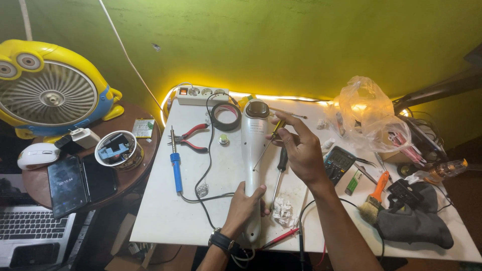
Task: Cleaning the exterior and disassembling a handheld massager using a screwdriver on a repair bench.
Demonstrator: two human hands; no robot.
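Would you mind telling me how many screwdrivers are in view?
2: one screwdriver in the right hand, its tip against the white device; another screwdriver lying on the table beside it. Clutter may hide more.

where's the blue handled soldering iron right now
In the head view the blue-handled soldering iron lies on the white table, left of the person's left hand, just below the red-handled pliers.

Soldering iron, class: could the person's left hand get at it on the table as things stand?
Probably not at once: the left hand grips the white device. The soldering iron lies just left of it with bare table between, so once the hand lets go the way looks free.
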